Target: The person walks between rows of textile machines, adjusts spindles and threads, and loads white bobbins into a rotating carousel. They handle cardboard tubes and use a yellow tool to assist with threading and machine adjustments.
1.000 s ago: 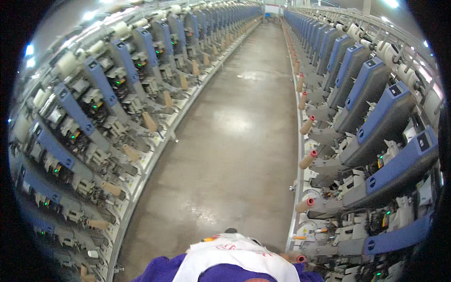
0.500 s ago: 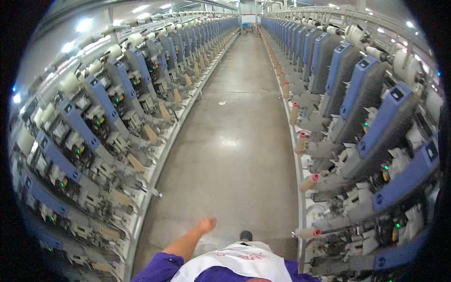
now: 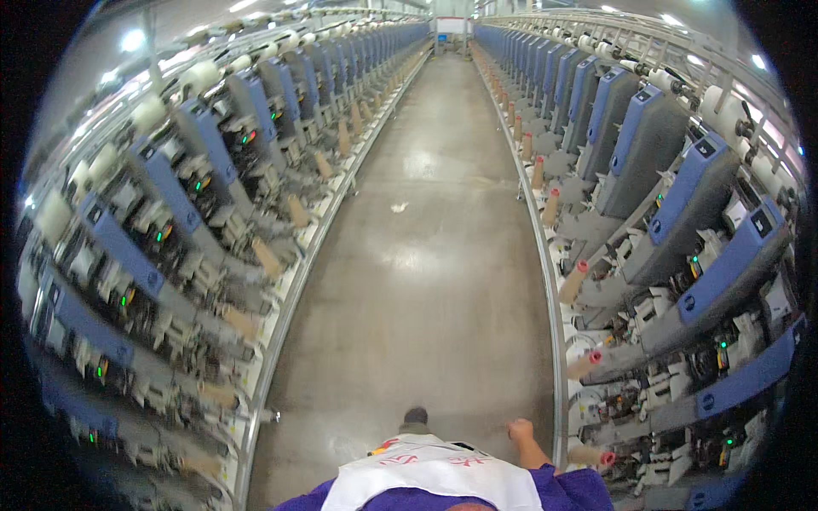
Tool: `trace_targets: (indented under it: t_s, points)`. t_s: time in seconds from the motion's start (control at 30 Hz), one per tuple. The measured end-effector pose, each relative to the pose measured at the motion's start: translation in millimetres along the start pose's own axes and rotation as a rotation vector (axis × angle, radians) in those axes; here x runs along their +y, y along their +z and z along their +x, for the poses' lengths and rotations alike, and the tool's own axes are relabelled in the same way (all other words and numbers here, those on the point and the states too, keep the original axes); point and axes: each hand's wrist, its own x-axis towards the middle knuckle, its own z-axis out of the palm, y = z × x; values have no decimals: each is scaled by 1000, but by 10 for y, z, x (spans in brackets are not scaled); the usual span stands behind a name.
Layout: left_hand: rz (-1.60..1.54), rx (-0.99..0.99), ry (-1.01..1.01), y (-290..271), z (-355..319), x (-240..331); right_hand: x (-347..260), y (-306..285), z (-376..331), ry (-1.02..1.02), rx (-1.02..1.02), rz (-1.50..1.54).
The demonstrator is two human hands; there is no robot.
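My right hand (image 3: 519, 429) hangs over the aisle floor, beside the low rail of the right-hand machine row. Its fingers look loosely curled, and nothing shows in them. The thing closest to it is a tan yarn cone (image 3: 590, 457) with a red tip, standing at the rail's inner side, apart from the hand. My left hand is out of sight; only the purple sleeve (image 3: 307, 496) shows on that side. I wear a white apron (image 3: 434, 479), and a dark shoe (image 3: 416, 416) pokes out ahead of it.
Long rows of blue-and-grey winding machines (image 3: 162, 183) line both sides, with white bobbins (image 3: 200, 78) above and yarn cones (image 3: 267, 255) below. Metal rails (image 3: 313, 247) edge the concrete aisle (image 3: 409, 315). A white scrap (image 3: 399, 207) lies on the floor.
I have moved forward along the aisle; machines and the floor scrap are nearer. My left hand has swung out of view, and my right hand has come into view.
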Motion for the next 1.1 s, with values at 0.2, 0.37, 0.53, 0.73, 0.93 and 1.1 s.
trace_targets:
  t_s: [0.2,0.37,0.53,0.73,0.93,1.1]
  points:
    - [134,184,107,-2516,1224,1125,-261,-318,1034,204,-461,-115]
    - [-15,464,245,-5184,1991,2974,33,-575,1770,837,-385,475]
    - [103,630,514,-6472,2666,4281,815,-325,2819,746,-397,251]
    - [393,-134,483,-6868,2752,4072,748,-1227,5798,217,-533,66]
    - [10,1,65,-7521,3464,3675,200,-1708,9115,416,-168,656]
    - [-24,-4,-31,-8470,4804,4168,-46,-1789,10703,489,-293,460]
